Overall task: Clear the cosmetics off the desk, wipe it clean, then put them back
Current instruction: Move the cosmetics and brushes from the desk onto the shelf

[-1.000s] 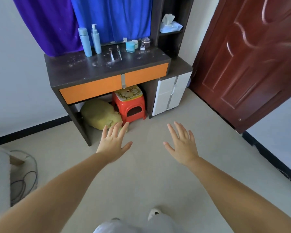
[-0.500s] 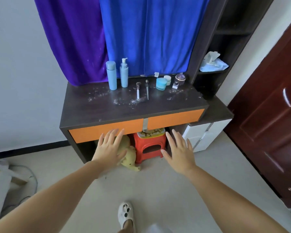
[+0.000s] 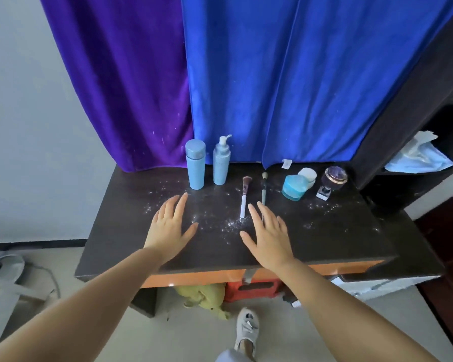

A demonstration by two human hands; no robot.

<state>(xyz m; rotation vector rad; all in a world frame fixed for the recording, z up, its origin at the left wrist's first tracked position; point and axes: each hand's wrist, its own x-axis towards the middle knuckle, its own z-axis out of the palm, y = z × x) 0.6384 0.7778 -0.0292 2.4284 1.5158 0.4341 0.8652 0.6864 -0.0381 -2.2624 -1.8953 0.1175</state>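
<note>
the left hand point(image 3: 171, 226) and the right hand point(image 3: 268, 232) are both spread flat with straight fingers over the front half of the dark desk point(image 3: 338, 244), holding nothing; whether the palms touch the wood or hover just above it cannot be told. every cosmetic is still on the desk, lined along the back edge below the blue cloth point(image 3: 285, 82) and purple cloth point(image 3: 126, 82). from left stand a capped blue bottle point(image 3: 195, 164) and a blue pump bottle point(image 3: 221, 162), upright and nearly touching; then a white-handled makeup brush point(image 3: 244, 195) and a thinner dark-handled brush point(image 3: 264, 189) lying flat, the latter's handle end passing under the right fingertips; then a blue jar point(image 3: 294, 187) with a white-lidded jar point(image 3: 307, 176) just behind it, and a small purple-capped bottle point(image 3: 334, 180). white powder is scattered across the wood. the bottles look like light, smooth plastic, best gripped round the body, not the pump head. the brushes are slim and would need a pinch at the handle. the jars seem squat and stable; the purple-capped bottle may be glass, so it likely wants a careful hold low down.
</note>
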